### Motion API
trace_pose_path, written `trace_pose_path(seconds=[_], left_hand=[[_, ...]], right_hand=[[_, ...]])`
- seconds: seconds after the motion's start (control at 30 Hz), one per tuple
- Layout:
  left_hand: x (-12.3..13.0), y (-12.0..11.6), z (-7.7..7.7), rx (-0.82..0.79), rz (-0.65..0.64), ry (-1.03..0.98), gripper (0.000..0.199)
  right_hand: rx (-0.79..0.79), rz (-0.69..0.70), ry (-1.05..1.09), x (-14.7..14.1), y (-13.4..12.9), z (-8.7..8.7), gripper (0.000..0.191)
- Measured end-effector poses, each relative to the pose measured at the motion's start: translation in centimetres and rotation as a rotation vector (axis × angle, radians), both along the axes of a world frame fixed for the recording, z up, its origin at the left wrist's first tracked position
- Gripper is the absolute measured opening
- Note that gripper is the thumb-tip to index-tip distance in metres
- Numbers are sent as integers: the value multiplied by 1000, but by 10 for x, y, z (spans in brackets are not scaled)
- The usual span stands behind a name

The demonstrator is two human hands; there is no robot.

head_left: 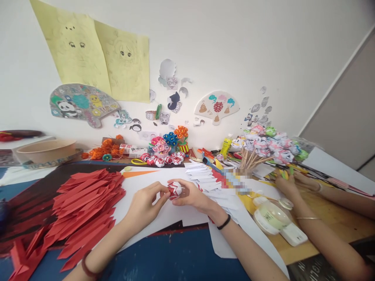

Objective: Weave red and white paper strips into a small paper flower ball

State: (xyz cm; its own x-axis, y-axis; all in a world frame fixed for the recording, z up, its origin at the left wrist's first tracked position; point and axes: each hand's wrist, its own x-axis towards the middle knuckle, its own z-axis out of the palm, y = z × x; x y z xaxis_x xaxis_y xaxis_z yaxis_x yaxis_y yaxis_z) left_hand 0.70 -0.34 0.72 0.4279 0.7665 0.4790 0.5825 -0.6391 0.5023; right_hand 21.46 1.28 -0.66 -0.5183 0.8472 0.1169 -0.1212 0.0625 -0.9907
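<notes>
Red-and-white paper ball (175, 189) is pinched by left hand (143, 203), cupped in right hand (193, 197). Probably light, crushable; best held loosely by its sides.

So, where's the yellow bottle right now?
In the head view, the yellow bottle stands right of centre, near the wall, just left of the big bunch of paper flowers.

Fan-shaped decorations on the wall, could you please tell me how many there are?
2: the panda fan is below the yellow sheets, and the white fan is farther right, above the yellow bottle.
</notes>
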Motion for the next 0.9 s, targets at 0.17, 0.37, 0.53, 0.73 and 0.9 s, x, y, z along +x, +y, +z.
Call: trace_pose_path(seconds=[0.17,0.37,0.53,0.73,0.9], left_hand=[[1,2,0,-122,49,-100,22],[1,4,3,-260,49,-156,25],[2,3,3,-260,66,-152,24],[2,4,1,-252,111,-116,25],[0,2,1,-219,116,-95,22]], right_hand=[[87,-47,15,-2,2,-3,69],[160,-86,-28,-3,4,-8,69],[243,-105,-61,-6,4,-11,66],[207,-102,-79,-6,2,-9,66],[67,3,-29,1,-1,1,56]])
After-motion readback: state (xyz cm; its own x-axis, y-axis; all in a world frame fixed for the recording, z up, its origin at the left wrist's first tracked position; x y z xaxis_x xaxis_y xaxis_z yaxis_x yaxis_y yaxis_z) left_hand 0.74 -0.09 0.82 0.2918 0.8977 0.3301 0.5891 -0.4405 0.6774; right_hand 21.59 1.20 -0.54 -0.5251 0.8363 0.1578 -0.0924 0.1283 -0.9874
